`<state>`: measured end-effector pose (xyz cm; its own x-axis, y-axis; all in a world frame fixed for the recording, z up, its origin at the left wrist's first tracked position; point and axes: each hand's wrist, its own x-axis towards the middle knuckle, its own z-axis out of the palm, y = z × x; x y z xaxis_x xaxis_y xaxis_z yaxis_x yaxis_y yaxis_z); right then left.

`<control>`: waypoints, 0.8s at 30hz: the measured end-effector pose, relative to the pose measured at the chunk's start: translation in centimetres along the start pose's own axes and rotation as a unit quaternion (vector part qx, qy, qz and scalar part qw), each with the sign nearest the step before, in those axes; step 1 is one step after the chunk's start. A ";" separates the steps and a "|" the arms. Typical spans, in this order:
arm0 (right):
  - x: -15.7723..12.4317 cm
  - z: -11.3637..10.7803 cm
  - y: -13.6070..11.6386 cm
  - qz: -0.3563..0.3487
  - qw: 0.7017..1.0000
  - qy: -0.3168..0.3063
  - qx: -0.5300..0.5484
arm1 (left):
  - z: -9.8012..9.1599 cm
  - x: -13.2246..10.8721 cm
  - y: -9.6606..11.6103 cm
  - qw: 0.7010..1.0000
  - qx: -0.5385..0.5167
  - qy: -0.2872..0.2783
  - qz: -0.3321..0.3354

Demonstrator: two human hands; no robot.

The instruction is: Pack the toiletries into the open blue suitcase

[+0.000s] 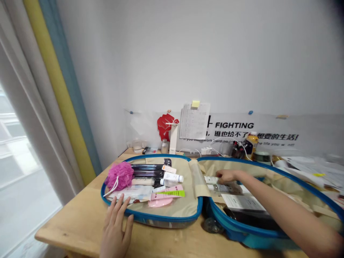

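An open blue-trimmed suitcase [200,211] lies on the table, its two halves side by side. My left hand [116,224] rests open with fingers spread at the front left rim of the left half. Close to its fingertips are a pink bath puff [120,175] and a clear packet [134,193]. In the right half, my right hand [227,175] has its fingers curled over the end of a white tube [211,180]. Just below that lies a clear bottle [224,188]. A white booklet [243,203] is nearer the front.
The left half also holds a pink-and-green tube [169,193], a white tube with a cap [173,178] and dark slim packs [147,170]. Behind stand a glass cup [137,146], a white lamp [173,138] and a yellow bottle [252,139]. Papers [306,168] lie at right.
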<state>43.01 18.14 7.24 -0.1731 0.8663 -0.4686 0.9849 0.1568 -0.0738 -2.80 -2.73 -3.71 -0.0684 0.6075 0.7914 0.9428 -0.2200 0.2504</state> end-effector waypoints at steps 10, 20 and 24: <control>-1.6 -0.7 0.0 -0.029 0.996 0.034 0.083 | 0.1 0.1 0.0 1.000 0.007 0.010 0.012; -7.0 -5.8 -5.8 -0.144 0.955 0.196 0.172 | 0.3 0.1 -0.1 1.000 0.005 0.008 0.013; -5.4 -4.6 -14.7 -0.252 0.942 0.180 0.131 | 0.4 0.0 -0.3 1.000 0.010 0.009 0.010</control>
<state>29.39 13.27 14.90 -0.5654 0.8248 0.0095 0.7370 0.5103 -0.4432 -2.92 -2.40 -4.00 -0.0557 0.5897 0.8057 0.9502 -0.2166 0.2242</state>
